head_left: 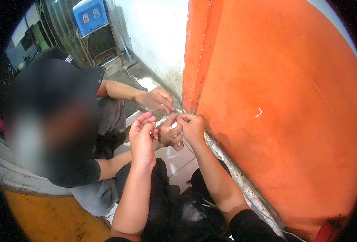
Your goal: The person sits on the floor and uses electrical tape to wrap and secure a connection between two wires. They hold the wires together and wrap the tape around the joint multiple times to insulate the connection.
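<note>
While my right hand (192, 128) pinches thumb and fingertips together just in front of the orange wall (283, 113), I cannot tell whether something thin is caught between them. Farther out from the orange wall I have my left hand (143, 139) raised, its fingers loosely curled and apart. Between the two, a co-worker's near hand (171, 135) points toward the orange wall, its bent fingers right at my pinch; whether they touch is too small for me to make out. The co-worker's far hand (156, 100) reaches close to the orange wall's corner, fingertips just beside the same spot. What blocks me is that crowd of fingers, and my left hand covers part of the co-worker's forearm. Along the orange wall's foot I see a worn ledge (237, 171) and pale floor tiles (180, 159); beyond its corner, a white wall (154, 36) and a blue box (90, 16) on a metal stand (117, 46).
</note>
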### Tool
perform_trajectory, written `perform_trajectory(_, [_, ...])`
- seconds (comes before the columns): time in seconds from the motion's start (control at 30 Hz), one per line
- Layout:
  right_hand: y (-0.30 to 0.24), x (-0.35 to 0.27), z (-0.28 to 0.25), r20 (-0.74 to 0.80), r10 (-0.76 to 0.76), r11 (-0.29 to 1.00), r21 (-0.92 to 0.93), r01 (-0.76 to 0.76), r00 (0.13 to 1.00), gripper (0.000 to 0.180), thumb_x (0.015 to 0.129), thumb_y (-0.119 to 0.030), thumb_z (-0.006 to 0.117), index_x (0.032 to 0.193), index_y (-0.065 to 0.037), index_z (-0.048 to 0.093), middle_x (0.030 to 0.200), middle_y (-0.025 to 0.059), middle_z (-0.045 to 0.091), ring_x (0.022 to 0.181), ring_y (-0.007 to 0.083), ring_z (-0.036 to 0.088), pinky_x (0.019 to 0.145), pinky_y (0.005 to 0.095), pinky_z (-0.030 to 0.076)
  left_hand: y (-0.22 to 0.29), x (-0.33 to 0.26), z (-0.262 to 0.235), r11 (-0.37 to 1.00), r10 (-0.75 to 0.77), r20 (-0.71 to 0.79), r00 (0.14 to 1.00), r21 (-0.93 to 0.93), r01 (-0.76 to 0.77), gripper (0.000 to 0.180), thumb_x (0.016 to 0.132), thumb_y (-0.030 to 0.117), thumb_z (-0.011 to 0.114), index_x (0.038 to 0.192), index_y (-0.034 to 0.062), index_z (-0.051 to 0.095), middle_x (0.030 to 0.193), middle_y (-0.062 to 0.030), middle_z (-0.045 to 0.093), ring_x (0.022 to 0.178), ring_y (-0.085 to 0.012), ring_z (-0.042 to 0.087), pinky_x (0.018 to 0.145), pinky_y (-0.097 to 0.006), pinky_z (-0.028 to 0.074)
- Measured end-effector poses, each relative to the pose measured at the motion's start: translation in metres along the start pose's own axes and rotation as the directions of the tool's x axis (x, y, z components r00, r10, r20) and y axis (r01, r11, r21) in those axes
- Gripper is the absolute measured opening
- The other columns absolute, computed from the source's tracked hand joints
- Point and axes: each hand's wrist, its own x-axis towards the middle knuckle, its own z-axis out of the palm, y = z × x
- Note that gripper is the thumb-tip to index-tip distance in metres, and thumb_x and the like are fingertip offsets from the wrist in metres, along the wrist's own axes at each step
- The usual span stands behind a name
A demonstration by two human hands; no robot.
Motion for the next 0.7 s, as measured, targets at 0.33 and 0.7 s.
perform_trajectory(0.33, [0.000,0.015,0.004,0.027,0.016,1.000,0.017,-0.016,1.000,0.019,0.084,-0.014,0.071,0.093,0.003,0.075,0.079,0.0159,0.074,0.070,0.0208,0.071,0.065,0.0325,0.053,0.001,0.006,0.009,0.999,0.004,-0.001,1.000,-0.053,-0.004,0.028,0.089,0.001,0.056,0.117,0.0006,0.057,0.102,-0.0054,0.060,0.068,-0.0067,0.052,0.059,-0.021,0.043])
perform_trajectory(0.7, [-0.002,0.010,0.000,0.038,0.045,0.999,0.002,-0.045,0.998,0.015,0.086,-0.009,0.070,0.094,0.004,0.073,0.075,0.0062,0.069,0.068,0.0116,0.062,0.060,0.0276,0.048,0.000,0.003,0.016,0.993,0.010,-0.006,1.000,-0.117,-0.011,0.032,0.088,-0.001,0.055,0.120,-0.0005,0.054,0.105,-0.0072,0.058,0.067,-0.0076,0.050,0.060,-0.022,0.043])
